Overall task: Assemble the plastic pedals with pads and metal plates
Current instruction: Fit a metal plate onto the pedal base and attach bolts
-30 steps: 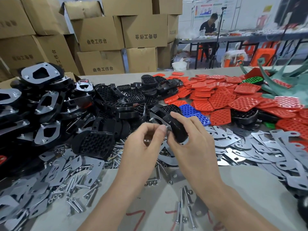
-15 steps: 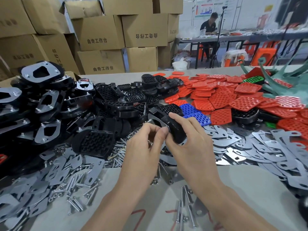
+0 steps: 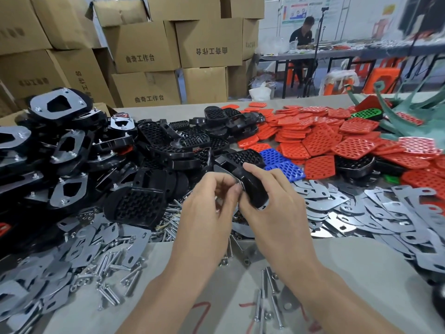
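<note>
My right hand [image 3: 272, 208] grips a black plastic pedal [image 3: 252, 186] held on edge above the table, a metal plate edge showing on its left side. The fingers of my left hand [image 3: 212, 203] are curled against that same side of the pedal, pinching at something small that I cannot make out. Loose black pedals [image 3: 137, 206] lie in a heap just left of my hands. Red pads [image 3: 320, 141] and blue pads [image 3: 281, 162] are spread behind and to the right. Grey metal plates [image 3: 375, 213] cover the table at right and front left.
Assembled pedals with metal plates [image 3: 62, 104] are stacked at far left. Bolts and nuts [image 3: 113, 263] are scattered along the front. Cardboard boxes [image 3: 144, 49] stand behind the table. A green frame [image 3: 397, 116] lies at back right. A person sits at a far table.
The pedal and both hands have stayed in nearly the same spot; my left fingers have shifted slightly at the pedal's side. The view has tipped a little.
</note>
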Available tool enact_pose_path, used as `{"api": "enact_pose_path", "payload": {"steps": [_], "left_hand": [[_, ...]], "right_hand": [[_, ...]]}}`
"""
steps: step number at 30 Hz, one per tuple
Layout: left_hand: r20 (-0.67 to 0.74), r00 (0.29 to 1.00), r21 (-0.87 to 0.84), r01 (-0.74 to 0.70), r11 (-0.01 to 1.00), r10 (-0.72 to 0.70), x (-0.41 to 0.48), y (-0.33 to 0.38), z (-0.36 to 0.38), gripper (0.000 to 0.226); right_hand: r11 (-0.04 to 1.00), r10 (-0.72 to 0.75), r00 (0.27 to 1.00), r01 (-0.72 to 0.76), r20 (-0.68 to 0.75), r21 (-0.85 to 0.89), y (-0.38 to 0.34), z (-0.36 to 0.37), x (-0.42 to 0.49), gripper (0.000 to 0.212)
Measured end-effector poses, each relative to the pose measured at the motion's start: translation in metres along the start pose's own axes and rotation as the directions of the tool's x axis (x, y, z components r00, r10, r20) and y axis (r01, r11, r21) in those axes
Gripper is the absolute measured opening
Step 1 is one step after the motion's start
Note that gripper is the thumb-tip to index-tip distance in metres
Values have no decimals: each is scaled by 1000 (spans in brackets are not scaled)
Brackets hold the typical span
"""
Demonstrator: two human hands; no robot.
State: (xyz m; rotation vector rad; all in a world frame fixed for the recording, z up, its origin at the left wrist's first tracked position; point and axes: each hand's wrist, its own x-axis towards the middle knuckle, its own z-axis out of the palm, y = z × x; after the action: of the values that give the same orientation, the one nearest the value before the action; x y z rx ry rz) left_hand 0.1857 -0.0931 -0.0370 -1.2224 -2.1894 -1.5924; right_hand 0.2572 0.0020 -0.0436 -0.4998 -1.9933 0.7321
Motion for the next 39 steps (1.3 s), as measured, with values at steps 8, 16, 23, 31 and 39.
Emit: {"api": "enact_pose_path", "payload": {"steps": [8,16,23,31,39], "left_hand": [[-10,993,-92,114,989,-116,-1,3,3,10],[45,998,68,-54,996,51,-1,0,2,24],[2,992,-53,124,991,-124,-1,1,4,15],[-69,998,-29,-15,999,13,-1,7,0,19],[15,991,-54,137,989,-136,1,7,0,9]], "right_hand": [[998,43,999,-43,22,35,2,-2,1,42],[999,35,999,-35,-23,13,4,-3,4,43],[999,23,999,-24,26,26,1,-1,0,41],[1000,20,1000,-20,19,17,2,-2,1,44],[1000,-9,1000,9,-2,1,1,-1,0,43]]}}
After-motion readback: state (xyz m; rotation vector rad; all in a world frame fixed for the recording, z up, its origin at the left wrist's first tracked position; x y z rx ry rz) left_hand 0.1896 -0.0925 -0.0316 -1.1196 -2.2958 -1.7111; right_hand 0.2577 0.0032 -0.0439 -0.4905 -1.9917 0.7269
